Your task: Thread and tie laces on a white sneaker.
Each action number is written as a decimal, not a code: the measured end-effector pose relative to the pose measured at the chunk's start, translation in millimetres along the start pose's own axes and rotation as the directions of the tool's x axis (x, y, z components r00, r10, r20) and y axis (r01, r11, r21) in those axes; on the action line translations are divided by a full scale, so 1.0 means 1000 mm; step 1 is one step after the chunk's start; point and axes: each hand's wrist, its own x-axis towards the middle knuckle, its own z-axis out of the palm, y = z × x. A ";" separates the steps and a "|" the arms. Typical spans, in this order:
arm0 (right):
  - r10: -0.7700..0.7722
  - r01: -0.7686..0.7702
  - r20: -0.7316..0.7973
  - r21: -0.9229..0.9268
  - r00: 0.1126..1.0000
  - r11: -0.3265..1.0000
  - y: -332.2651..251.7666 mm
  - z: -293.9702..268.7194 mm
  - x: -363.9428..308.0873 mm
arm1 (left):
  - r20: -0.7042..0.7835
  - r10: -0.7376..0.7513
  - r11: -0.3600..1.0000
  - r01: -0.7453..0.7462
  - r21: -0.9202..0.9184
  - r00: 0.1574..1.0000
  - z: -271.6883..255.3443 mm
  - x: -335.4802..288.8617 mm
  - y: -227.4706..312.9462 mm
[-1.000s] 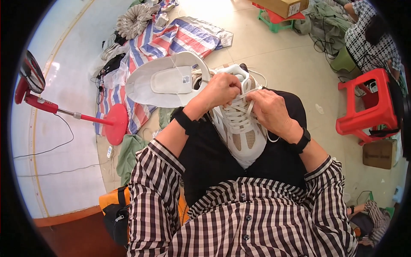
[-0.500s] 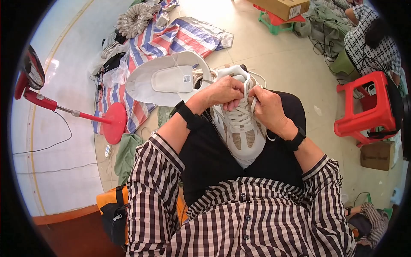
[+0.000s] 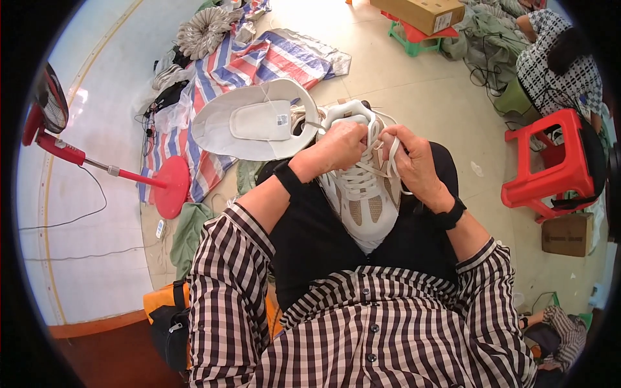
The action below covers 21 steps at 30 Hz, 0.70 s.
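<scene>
A white and beige sneaker (image 3: 374,220) rests on my lap between my thighs, its toe pointing toward me. My left hand (image 3: 343,145) is closed at the upper eyelets by the tongue; what its fingertips grip is hidden. Beside the collar on the right, my right hand (image 3: 415,165) pinches a white shoelace (image 3: 393,152), which hangs in a loop from its fingers. Lacing crosses the tongue further down toward the toe. Left of the sneaker lies a large white oval piece (image 3: 210,126) with a padded inner panel and a hole at one end.
A red fan (image 3: 171,187) stands at left near a striped plastic sheet (image 3: 265,61). To the right are a red stool (image 3: 546,161) and a cardboard box (image 3: 566,234). Another box (image 3: 414,13) sits on a small stool at the back. A person (image 3: 559,64) sits far right.
My right hand has lifted slightly and drawn the shoelace out to the right, so more of it shows as a loop. My left hand stays near the eyelets.
</scene>
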 end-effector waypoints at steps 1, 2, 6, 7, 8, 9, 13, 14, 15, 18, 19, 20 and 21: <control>0.004 -0.004 0.002 0.054 1.000 0.999 -0.003 -0.002 0.000 | -0.008 0.003 0.999 -0.003 0.036 1.000 0.000 -0.002 0.001; -0.007 0.007 0.003 0.114 1.000 0.993 -0.007 -0.002 -0.001 | -0.005 -0.005 0.997 0.006 0.076 1.000 -0.002 -0.005 0.003; 0.001 -0.002 0.003 0.173 1.000 0.985 -0.016 -0.005 -0.006 | -0.047 0.037 0.973 -0.025 0.229 0.998 -0.015 -0.029 0.005; 0.022 -0.021 -0.006 0.185 1.000 0.983 -0.018 -0.007 -0.009 | -0.043 0.018 0.967 -0.007 0.255 0.999 -0.019 -0.037 0.004; 0.044 -0.040 -0.014 0.198 0.999 0.979 -0.018 -0.009 -0.011 | -0.052 0.016 0.960 -0.001 0.281 0.998 -0.021 -0.045 0.001; 0.066 -0.055 -0.042 0.208 0.997 0.977 -0.018 -0.012 -0.012 | -0.066 -0.011 0.963 0.029 0.269 0.998 -0.025 -0.055 -0.003; 0.107 -0.073 -0.165 0.197 0.980 0.978 -0.008 -0.022 -0.010 | -0.161 -0.083 0.972 0.116 0.205 0.983 -0.038 -0.110 -0.033; 0.102 -0.072 -0.183 0.163 0.978 0.984 -0.005 -0.024 -0.009 | -0.178 -0.135 0.964 0.171 0.204 0.975 -0.039 -0.127 -0.042; 0.106 -0.081 -0.203 0.128 0.973 0.988 -0.001 -0.023 -0.009 | -0.197 -0.189 0.953 0.228 0.201 0.962 -0.040 -0.144 -0.051; 0.118 -0.098 -0.166 0.124 0.979 0.987 0.009 -0.016 -0.012 | -0.254 -0.285 0.892 0.353 0.283 0.924 -0.044 -0.197 -0.081; 0.088 -0.087 -0.138 0.012 0.987 0.996 0.012 -0.013 -0.012 | -0.291 -0.306 0.872 0.389 0.296 0.907 -0.046 -0.214 -0.091; 0.038 -0.048 -0.099 -0.096 0.994 0.994 0.014 -0.010 -0.012 | -0.328 -0.323 0.852 0.424 0.307 0.888 -0.048 -0.230 -0.100; 0.023 -0.035 -0.059 -0.208 0.998 0.978 0.016 -0.007 -0.012 | -0.355 -0.363 0.823 0.475 0.310 0.861 -0.050 -0.244 -0.109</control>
